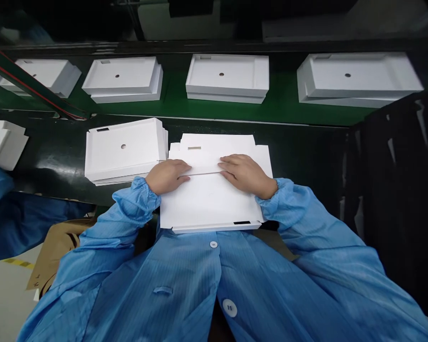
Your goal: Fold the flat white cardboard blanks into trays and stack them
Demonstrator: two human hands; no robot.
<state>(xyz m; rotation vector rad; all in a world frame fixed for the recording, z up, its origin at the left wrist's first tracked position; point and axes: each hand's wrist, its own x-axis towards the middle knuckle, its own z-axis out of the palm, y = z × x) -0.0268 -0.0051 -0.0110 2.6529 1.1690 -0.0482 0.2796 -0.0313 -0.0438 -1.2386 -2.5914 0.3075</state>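
Blue coat [185,275], nearest; 1 white card blank [210,202], ctr., at near edge of dark surface [306,161]; L. grip [168,175] on blank's L. side, R. grip [248,175] on its R. side, fingers and thumbs at a crease, pinching or just pressing: can't tell; 1 pile white card pcs. [128,159], L., beside blank; far: row of white trays [235,78], stacked, on green strip [174,102]

cardboard [209,202]: white | smock [185,273]: blue, fine-striped | rear surface [174,88]: green
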